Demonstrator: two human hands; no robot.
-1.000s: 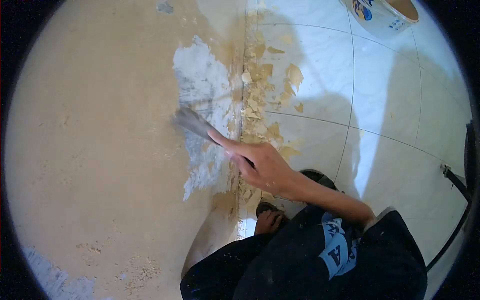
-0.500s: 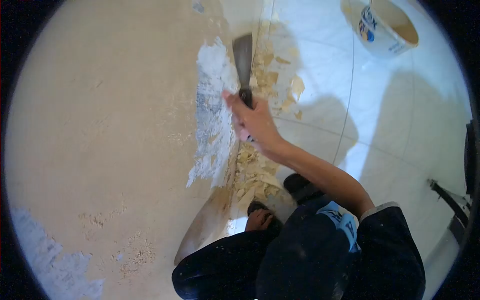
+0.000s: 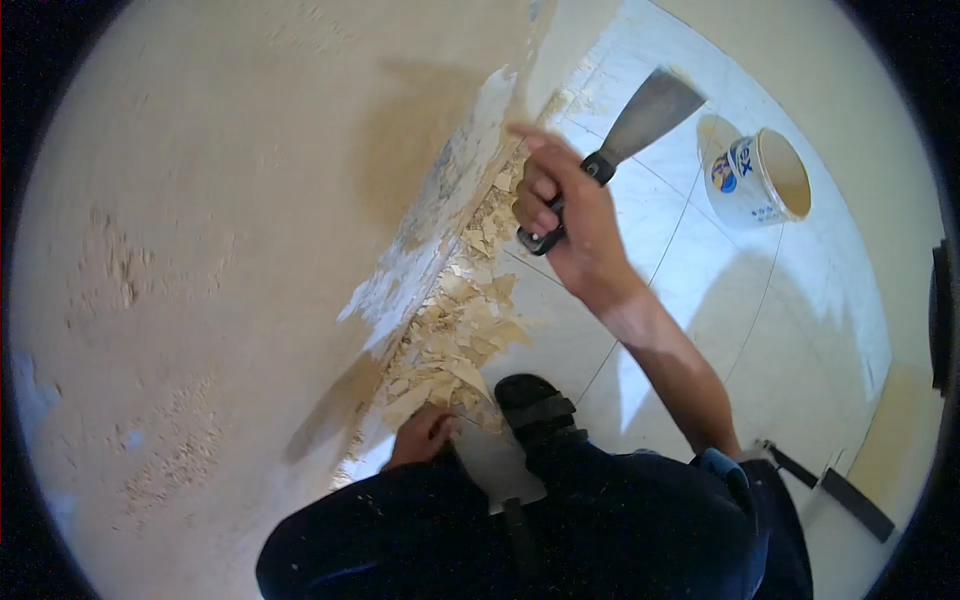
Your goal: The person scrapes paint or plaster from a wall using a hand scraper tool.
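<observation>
My right hand [image 3: 575,205] is wrapped round the black handle of a scraper [image 3: 650,115]. Its index finger sticks out, and the metal blade points up and right, clear of the wall. Beside the blade's hand is the wall's stripped whitish patch [image 3: 440,205]. My left hand [image 3: 425,436] is low by the wall's foot, fingers curled and partly hidden; what they hold, if anything, cannot be made out. Peeled flakes [image 3: 450,345] lie along the wall just above it. A flat grey blade-like piece [image 3: 497,465] with a dark handle is beside it.
A white bucket [image 3: 740,185] stands on the tiled floor [image 3: 640,235] at the upper right. My sandalled foot [image 3: 535,405] is beside the flakes. Toward the lower right is a dark bar-like object [image 3: 855,505]. The beige wall [image 3: 250,250] fills the left side.
My right hand and scraper have moved away from the wall patch, and the blade has swung to the right. The view has shifted, showing more floor and the grey blade-like piece.
</observation>
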